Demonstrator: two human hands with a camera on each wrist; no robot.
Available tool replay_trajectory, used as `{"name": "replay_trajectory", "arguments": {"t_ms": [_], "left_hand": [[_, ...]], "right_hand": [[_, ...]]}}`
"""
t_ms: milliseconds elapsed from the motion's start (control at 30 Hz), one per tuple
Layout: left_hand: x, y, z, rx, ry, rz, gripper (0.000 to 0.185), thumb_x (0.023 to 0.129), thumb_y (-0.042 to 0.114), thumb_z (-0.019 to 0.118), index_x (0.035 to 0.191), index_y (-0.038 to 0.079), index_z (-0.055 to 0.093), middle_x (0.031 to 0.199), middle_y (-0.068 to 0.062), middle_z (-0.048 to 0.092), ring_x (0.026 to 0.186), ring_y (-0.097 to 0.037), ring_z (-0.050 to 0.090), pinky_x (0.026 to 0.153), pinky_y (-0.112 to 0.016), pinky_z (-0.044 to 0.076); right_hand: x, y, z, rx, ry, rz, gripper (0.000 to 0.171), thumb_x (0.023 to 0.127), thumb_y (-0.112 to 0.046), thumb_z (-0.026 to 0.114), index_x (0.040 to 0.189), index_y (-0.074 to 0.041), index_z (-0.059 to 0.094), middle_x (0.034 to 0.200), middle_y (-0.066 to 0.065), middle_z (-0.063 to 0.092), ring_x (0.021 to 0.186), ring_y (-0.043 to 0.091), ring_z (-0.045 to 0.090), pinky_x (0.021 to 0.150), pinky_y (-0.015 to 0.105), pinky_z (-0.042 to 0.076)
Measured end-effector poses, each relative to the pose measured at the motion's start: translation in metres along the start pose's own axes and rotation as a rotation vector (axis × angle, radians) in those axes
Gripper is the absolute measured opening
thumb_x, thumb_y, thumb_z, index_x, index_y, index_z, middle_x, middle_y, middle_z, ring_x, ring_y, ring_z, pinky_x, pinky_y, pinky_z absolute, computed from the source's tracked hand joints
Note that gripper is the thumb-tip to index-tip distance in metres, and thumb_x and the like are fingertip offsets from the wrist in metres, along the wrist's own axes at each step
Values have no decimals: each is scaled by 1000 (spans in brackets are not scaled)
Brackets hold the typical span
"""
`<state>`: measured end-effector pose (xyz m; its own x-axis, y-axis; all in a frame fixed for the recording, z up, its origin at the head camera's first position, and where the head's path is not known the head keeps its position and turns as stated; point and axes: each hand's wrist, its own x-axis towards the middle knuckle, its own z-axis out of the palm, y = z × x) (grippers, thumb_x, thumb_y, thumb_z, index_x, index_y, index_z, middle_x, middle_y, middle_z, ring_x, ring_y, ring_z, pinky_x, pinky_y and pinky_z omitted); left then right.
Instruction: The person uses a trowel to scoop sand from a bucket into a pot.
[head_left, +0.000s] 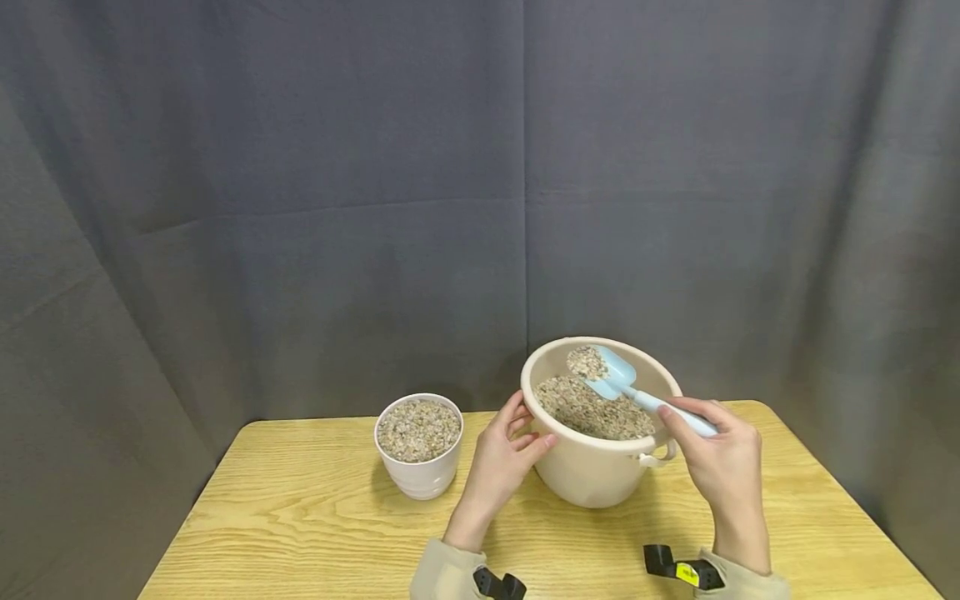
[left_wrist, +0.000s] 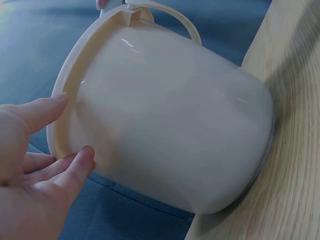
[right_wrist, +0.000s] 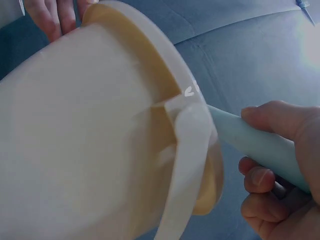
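Observation:
A cream bucket stands on the table, part filled with pale grey-brown gravel. My left hand holds it by the rim on the left, thumb at the front and fingers round the side. In the left wrist view, the thumb and fingers sit just at the bucket's lip. My right hand grips the handle of a light blue trowel over the bucket's right rim. Gravel lies on the blade, which is above the gravel inside. In the right wrist view the blade is hidden behind the bucket.
A white pot heaped nearly to its rim with the same gravel stands left of the bucket. The bucket's carrying handle hangs on its right side. Behind the wooden table hangs a grey curtain.

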<state>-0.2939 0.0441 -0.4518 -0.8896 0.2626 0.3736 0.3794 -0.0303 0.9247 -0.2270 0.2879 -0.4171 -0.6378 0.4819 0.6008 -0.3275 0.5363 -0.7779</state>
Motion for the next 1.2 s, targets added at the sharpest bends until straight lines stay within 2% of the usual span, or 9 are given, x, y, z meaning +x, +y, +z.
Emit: {"name": "replay_trajectory", "arguments": {"t_ms": [367,567,700,933,1200], "left_hand": [[-5,-2,-10,45,-21,7,79,87,17,77,150,0,33,137,-19,50,123,-33,53,98,-36,50],[-12,3,-19,24,-34,-4,79,87,18,76,152,4,32,141,-20,45,128,-36,48,103,-45,46],[-15,2,-26,50,-45,-11,78,89,20,75,152,6,32,142,-19,44,130,-34,46,103,-42,46],[-22,4,-53,115,-38,-37,78,90,23,74,153,9,31,144,-19,42,132,-31,44,104,-35,45],[-33,10,-97,153,51,-25,79,88,21,75,152,4,32,143,-21,43,128,-37,47,105,-40,45]], "right_hand": [[-6,-32,2,-33,29,-26,12,78,-9,83,89,-6,79,78,-12,67,67,4,59,57,12,46],[-9,-44,5,-15,46,-12,13,78,-11,84,89,-5,79,77,-8,69,65,6,58,54,13,45],[-11,-52,12,-17,54,-21,12,78,-11,84,88,-6,79,75,-6,69,62,5,57,53,13,44],[-18,-66,28,-25,35,-79,9,78,-8,83,85,-4,78,78,7,72,64,5,60,56,13,46],[-27,-79,54,14,-24,-140,10,76,-5,83,85,-5,78,78,1,70,67,8,59,58,15,44]]}}
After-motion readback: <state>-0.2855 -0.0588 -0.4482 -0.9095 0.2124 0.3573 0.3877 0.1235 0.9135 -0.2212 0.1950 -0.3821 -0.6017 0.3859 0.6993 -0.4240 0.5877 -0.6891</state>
